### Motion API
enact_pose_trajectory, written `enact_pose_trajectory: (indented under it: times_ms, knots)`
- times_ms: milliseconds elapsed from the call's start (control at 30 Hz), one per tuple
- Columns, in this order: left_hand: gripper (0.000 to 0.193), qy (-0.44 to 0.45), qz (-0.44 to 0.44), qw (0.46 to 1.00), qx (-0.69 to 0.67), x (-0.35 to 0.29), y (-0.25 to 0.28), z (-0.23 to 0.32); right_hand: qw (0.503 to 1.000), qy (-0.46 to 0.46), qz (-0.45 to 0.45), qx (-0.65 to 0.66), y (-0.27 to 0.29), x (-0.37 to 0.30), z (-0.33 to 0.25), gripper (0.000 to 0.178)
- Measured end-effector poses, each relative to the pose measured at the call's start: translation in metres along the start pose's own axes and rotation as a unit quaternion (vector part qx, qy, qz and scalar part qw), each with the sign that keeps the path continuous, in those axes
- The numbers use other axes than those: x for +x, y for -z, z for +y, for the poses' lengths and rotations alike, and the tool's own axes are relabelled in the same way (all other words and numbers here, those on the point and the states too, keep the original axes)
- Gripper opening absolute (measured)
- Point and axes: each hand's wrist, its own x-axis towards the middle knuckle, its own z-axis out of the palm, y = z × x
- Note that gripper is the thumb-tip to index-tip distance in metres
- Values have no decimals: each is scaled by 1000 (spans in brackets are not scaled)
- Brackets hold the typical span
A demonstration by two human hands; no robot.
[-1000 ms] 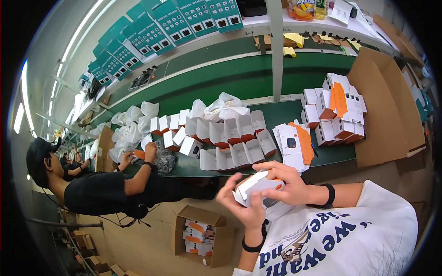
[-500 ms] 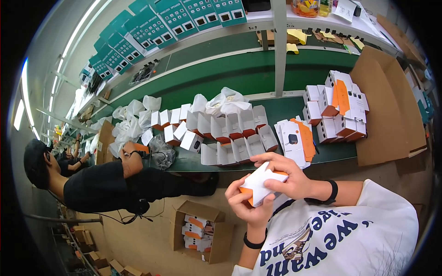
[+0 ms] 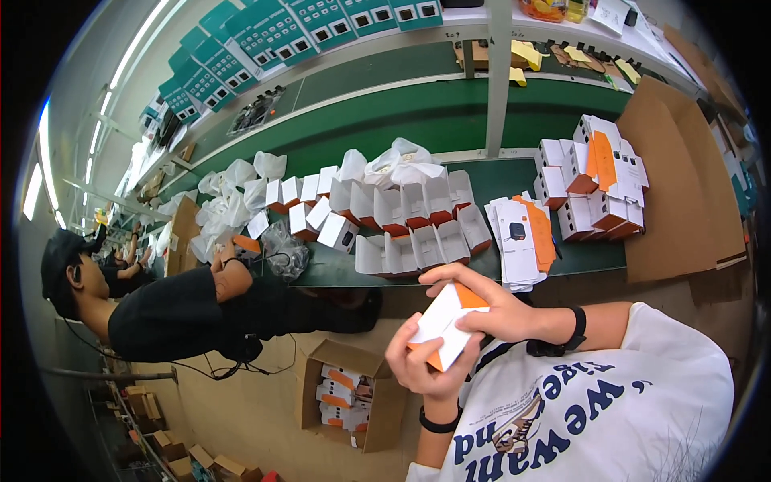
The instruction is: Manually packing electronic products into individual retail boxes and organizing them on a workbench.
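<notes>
A small white-and-orange cardboard box [image 3: 444,323] is held between my two hands in front of my shirt. My left hand [image 3: 426,368] wraps its fingers round the lower left side of it. From the right, my right hand [image 3: 499,309] grips it, thumb on the white face and fingers along the far edge. On the green bench beyond stand rows of open-topped boxes [image 3: 415,251], grey-white inside. Flat white-and-orange box blanks [image 3: 514,241] lie to their right. Several closed white boxes [image 3: 337,231] sit to their left.
White-and-orange boxes [image 3: 596,181] are piled at the right, against a large brown carton [image 3: 683,185]. At left a co-worker in black [image 3: 165,317] works at the bench. A floor carton [image 3: 321,353] holds more boxes. A post [image 3: 497,88] rises to a shelf with teal boxes [image 3: 269,36].
The box has turned in my hands, and an orange panel now shows at its top. My right fingers have shifted along it. The co-worker's hand and an orange-flapped box have moved slightly.
</notes>
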Motion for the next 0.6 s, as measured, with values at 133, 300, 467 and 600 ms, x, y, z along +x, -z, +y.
enact_pose_trajectory:
  times_ms: [133,300,467,600]
  knots:
    - [39,191,135,968,-88,-13,4,-35,992,34,-54,-110,11,5,5,90]
    - [59,561,260,654,-435,-23,7,-86,981,-68,-133,-127,28,-4,26,96]
    - [57,654,166,553,-489,-68,-5,-121,929,62,-75,-356,-11,1,50,94]
    - [42,690,115,494,-516,-74,2,-138,904,48,-89,-415,-21,26,60,74]
